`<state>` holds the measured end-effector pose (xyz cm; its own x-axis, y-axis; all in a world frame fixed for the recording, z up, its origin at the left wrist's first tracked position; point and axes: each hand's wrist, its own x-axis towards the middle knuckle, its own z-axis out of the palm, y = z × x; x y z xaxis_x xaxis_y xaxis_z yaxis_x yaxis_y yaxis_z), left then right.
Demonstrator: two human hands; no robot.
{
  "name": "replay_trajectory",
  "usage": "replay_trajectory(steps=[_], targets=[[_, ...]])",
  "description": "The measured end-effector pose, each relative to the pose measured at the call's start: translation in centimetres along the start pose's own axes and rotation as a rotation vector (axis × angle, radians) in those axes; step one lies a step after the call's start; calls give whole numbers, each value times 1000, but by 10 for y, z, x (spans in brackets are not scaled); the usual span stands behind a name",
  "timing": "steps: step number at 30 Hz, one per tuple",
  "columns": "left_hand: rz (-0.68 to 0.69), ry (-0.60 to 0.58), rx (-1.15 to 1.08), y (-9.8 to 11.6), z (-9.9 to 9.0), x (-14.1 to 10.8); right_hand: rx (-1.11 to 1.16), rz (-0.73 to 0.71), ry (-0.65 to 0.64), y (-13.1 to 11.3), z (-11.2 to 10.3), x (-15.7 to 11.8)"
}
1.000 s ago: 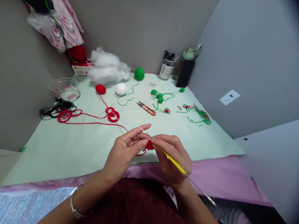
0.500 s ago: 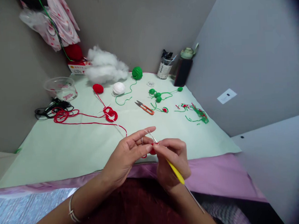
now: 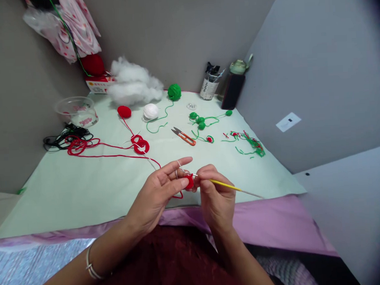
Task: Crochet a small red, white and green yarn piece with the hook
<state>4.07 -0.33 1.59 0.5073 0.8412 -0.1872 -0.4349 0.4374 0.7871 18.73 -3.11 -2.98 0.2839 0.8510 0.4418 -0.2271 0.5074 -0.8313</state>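
Observation:
My left hand (image 3: pixel 160 190) pinches a small red crochet piece (image 3: pixel 189 181) between thumb and fingers, its index finger stretched out with a thin white strand over it. In my right hand (image 3: pixel 215 191) is a crochet hook (image 3: pixel 225 183) with a yellow handle, held like a pen, closed around the grip. The hook's metal tip meets the top of the red piece; the exact stitch is too small to make out. Red yarn (image 3: pixel 179 196) hangs below the piece.
Orange-handled thread snips (image 3: pixel 184 136) lie mid-table. Red crocheted rings (image 3: pixel 140 144), a red yarn ball (image 3: pixel 124 111), a white ball (image 3: pixel 151 112) and a green ball (image 3: pixel 174 92) lie behind. White stuffing (image 3: pixel 133 84), a clear tub (image 3: pixel 77 111), green crocheted pieces (image 3: pixel 201 121) and a bottle (image 3: pixel 233 88) surround them.
The crochet hook has swung from pointing steeply down toward me to lying nearly level, its handle to the right. My right hand turned with it; the red piece shifted slightly left and shows more.

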Motion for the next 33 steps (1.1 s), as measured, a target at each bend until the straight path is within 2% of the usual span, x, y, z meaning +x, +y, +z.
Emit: replay_trajectory(steps=[6,14,22,26,28,30,32,33], targets=[[6,13,19,2,-1,0,-8,2,-61,-7,-2,4],[7,64,35,3,-3,2,-127,52,3,-12,-5,3],[-53,34,-4,6,-8,2,-308,-91,-50,-18,-13,6],[-73,31,8,7,-11,3,-213,-82,-39,-22,-12,10],[-14,46,46,3,-9,3,-179,-76,-46,-22,-9,10],[89,77,106,-3,-5,3,-316,-123,-62,-20,-5,6],[165,99,120,-10,-2,3,-608,-277,-75,-15,-2,0],[161,100,94,-13,-1,3,-760,-397,-70,-12,-1,-3]])
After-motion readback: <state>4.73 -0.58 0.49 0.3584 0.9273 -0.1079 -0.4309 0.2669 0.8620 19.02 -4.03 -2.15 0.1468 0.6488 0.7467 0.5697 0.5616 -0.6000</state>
